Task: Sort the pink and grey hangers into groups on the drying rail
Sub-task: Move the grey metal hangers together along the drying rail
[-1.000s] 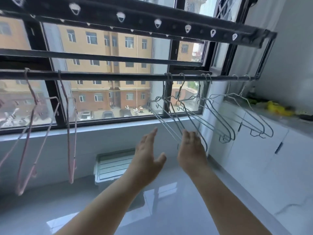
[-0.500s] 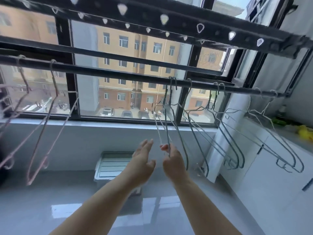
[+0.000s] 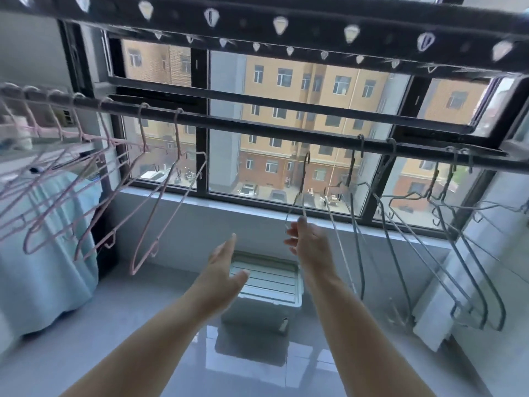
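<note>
Grey hanger (image 3: 303, 181) hook below rail (image 3: 257, 129) | right hand (image 3: 310, 247) fingers pinching it | left hand (image 3: 224, 270) fingers apart | pink hangers (image 3: 177, 133) grouped left

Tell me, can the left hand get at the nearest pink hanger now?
Probably yes: the left hand is open and holds nothing, and no other thing hangs between it and the nearest pink hanger.

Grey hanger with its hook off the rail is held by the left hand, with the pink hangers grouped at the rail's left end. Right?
No: in the head view the right hand holds the grey hanger; the left hand is open and empty. The rest stands.
</note>
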Demonstrator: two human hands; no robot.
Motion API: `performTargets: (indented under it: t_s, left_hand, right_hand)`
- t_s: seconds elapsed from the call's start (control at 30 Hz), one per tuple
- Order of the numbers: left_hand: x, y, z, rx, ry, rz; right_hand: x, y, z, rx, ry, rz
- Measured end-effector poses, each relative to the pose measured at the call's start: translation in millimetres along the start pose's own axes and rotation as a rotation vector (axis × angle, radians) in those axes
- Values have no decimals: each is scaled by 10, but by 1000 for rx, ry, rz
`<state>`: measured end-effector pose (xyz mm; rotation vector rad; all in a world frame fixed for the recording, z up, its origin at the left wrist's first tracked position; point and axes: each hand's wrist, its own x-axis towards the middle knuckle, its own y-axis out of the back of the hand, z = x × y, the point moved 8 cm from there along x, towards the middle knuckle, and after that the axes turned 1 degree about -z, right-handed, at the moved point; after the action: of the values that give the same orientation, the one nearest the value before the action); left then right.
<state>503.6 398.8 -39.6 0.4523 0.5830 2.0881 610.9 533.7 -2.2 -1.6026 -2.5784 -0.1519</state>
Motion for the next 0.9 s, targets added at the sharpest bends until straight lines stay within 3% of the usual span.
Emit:
performTargets:
  t_s: [0.17, 0.3, 0.5, 0.6, 0.67, 0.77, 0.83, 0.9]
  left_hand:
    - [-66, 202, -431, 41, 90, 19]
    - [-19, 422, -638, 151, 71, 7]
    - [156, 593, -931, 496, 42, -85]
    - [108, 564, -977, 147, -22, -175]
    - [49, 554, -1044, -127, 20, -235]
    - [62, 543, -1218, -155, 88, -215]
    - [90, 504, -1297, -166, 118, -210]
    - [114, 432, -1320, -248, 157, -206]
  right_hand:
    - [-480, 81, 637, 93, -69, -31]
    - [-849, 209, 927, 98, -127, -160]
    - [-1181, 414, 1094, 211, -249, -292]
    - [-1180, 568, 1156, 214, -274, -180]
    - [-1120, 766, 1199, -35, -239, 13]
    - [-1163, 943, 1233, -379, -204, 271]
    - [-1280, 836, 1280, -480, -182, 300]
    - [-1410, 487, 1250, -584, -106, 192]
